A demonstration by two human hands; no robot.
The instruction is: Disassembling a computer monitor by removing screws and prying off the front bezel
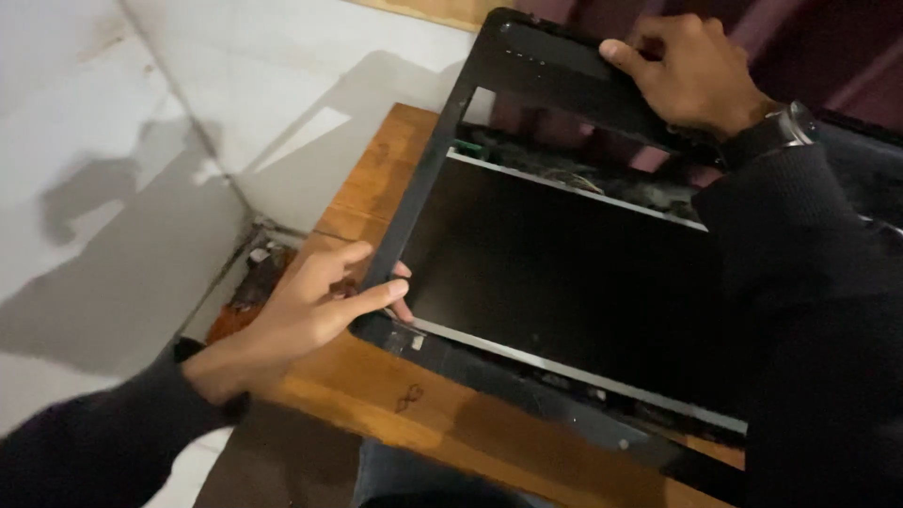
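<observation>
The black plastic frame (428,179) sits lifted along its left edge over the dark screen panel (564,273), which lies flat on the wooden table (376,169). The frame's wide top bar tilts up toward the far right; its lower bar runs along the near edge of the panel, close to the table.

My left hand (315,310) is closed on the frame's lower-left corner: the thumb lies across the front of the bar and the fingers (400,273) curl behind it, fingertips showing at the inner edge against the panel.

My right hand (691,71) grips the top bar, the thumb pressed flat on its front face and the other fingers wrapped over the far edge. A watch (785,127) sits on that wrist above a dark sleeve (800,245).

Between the top bar and the panel's silver upper edge, a gap exposes wires and small parts (583,179); detail there is too dim to resolve.

Left of the table lies a pale tiled floor (141,141) with hard shadows across it.
</observation>
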